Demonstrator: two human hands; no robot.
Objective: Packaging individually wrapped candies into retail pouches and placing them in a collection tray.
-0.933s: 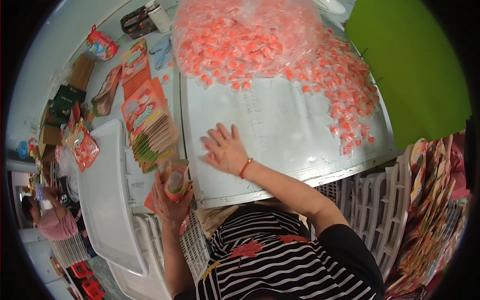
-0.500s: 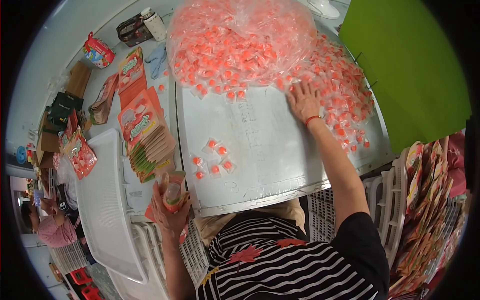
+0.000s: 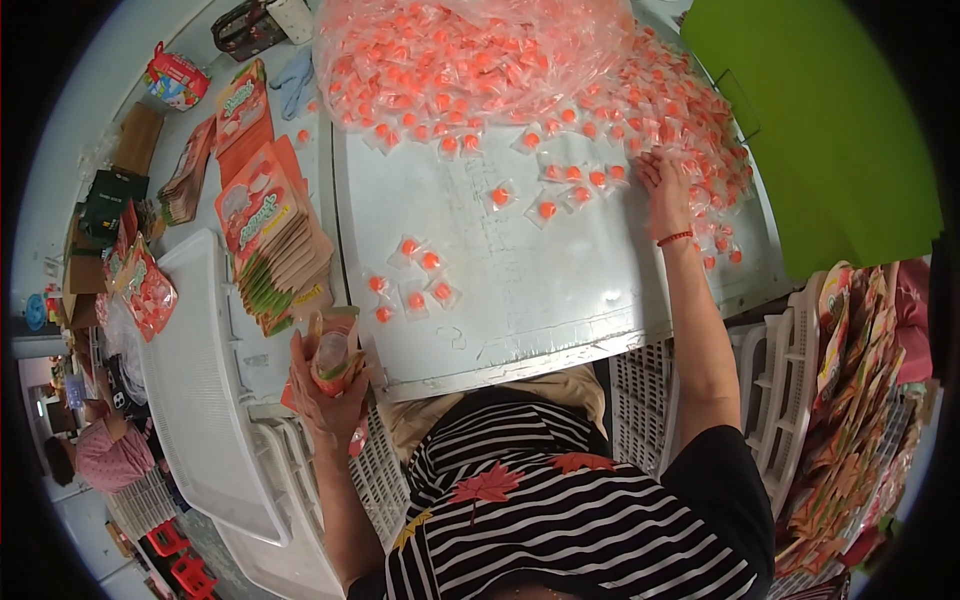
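Note:
My left hand (image 3: 325,385) holds an orange pouch (image 3: 335,355) upright at the near edge of the grey table (image 3: 560,290). My right hand (image 3: 668,185) reaches far out and rests flat, fingers spread, on the edge of a big heap of small clear packets with orange candies (image 3: 480,60). A few loose candy packets (image 3: 410,275) lie in the middle of the table, more in a row (image 3: 570,185) just left of my right hand.
A stack of orange printed pouches (image 3: 270,240) lies left of the table. White plastic trays (image 3: 200,390) sit at lower left, white crates (image 3: 770,370) and filled pouches (image 3: 860,400) at right. A green panel (image 3: 840,130) stands at upper right. Another person (image 3: 100,455) is at far left.
My right hand went from the table's near middle out to the heap at the far right, leaving a few packets behind, then slid slightly nearer, dragging packets. The left hand stayed holding the pouch.

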